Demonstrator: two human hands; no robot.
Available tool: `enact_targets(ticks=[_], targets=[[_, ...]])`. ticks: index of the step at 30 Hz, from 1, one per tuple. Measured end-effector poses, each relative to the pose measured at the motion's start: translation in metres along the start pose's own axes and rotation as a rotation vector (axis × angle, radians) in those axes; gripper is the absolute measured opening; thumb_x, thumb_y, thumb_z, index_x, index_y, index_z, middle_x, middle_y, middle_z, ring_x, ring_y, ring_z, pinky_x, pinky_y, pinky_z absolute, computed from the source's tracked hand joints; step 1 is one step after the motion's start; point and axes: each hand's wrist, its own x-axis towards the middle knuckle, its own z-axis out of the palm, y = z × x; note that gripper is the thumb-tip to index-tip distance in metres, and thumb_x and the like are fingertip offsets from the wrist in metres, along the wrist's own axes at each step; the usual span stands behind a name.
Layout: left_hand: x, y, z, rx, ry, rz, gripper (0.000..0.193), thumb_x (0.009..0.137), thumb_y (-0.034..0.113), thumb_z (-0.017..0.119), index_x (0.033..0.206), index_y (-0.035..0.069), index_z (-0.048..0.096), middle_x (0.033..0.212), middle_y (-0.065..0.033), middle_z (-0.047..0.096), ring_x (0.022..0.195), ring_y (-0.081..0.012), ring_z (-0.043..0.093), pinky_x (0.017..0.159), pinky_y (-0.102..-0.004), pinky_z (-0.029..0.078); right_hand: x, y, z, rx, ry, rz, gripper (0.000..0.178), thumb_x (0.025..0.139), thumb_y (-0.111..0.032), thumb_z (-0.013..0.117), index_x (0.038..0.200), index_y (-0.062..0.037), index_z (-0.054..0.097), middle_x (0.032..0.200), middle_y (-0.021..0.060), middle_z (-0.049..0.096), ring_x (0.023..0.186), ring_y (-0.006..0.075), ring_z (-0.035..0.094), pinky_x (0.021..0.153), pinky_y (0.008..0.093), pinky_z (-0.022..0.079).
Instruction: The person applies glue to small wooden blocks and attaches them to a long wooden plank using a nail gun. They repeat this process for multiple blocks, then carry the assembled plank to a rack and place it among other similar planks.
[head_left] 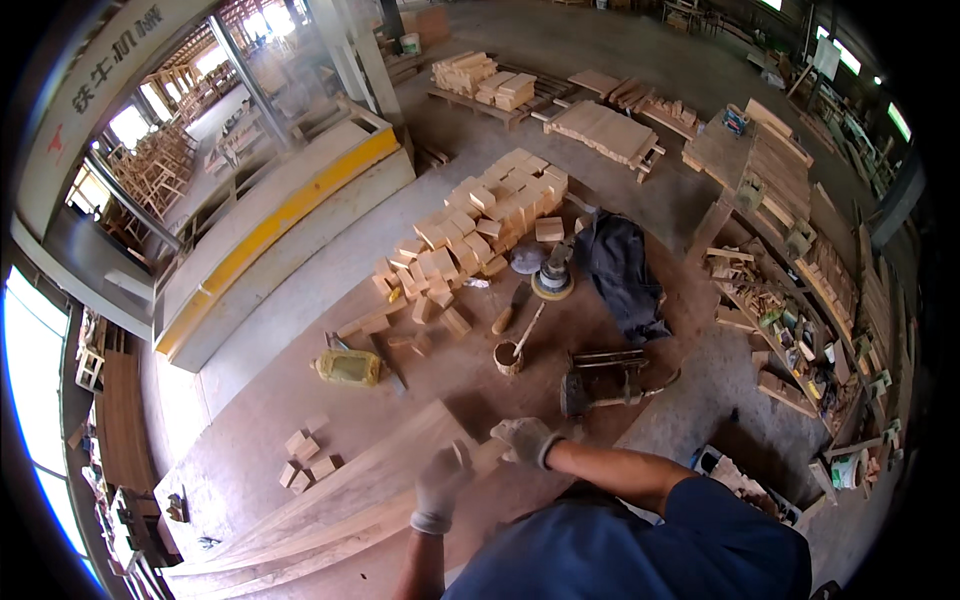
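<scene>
My left hand (440, 488), in a grey work glove, is closed on a small wooden block (461, 454) at its fingertips. My right hand (524, 441), gloved alike, curls its fingers over the end of a pale wooden piece (487, 458) beside it. Long curved boards (340, 490) stretch across the table to the left of my hands. Beyond the hands, a brown pot (508, 359) holds a stick (530, 328). A clamp-like metal tool (605, 382) lies to its right, and a yellowish plastic bottle (348, 367) lies on its side to the left.
Many wooden blocks (470, 225) are heaped on the far table, near a round-pad sander (553, 278) and dark cloth (622, 270). Several loose blocks (310, 462) lie at left. A yellow-striped machine (290, 215) stands far left; a scrap-filled rack (790, 330) stands right.
</scene>
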Motion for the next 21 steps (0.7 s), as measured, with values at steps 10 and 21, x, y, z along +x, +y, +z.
enact_targets(ticks=[10,21], targets=[[0.006,0.054,-0.001,0.424,0.013,0.179,0.033,0.079,0.01,0.081,0.109,-0.001,0.071,0.098,-0.0153,0.075,0.092,-0.0264,0.074,0.084,-0.0385,0.059,-0.013,0.025,0.048,0.172,0.217,0.012,0.061,0.087,-0.029,0.078,0.14,-0.0061,0.062,0.136,0.0194,0.068,0.126,0.0375,0.066,0.109,0.0475,0.051],[0.013,0.03,0.042,0.886,-0.035,0.211,0.041,0.085,0.009,0.072,0.125,0.005,0.066,0.119,-0.0185,0.073,0.108,-0.0413,0.069,0.092,-0.0513,0.056,-0.113,0.044,0.051,-0.063,0.19,0.119,0.07,0.082,-0.026,0.085,0.143,-0.0035,0.06,0.162,0.0194,0.046,0.152,0.0393,0.04,0.123,0.055,0.035]])
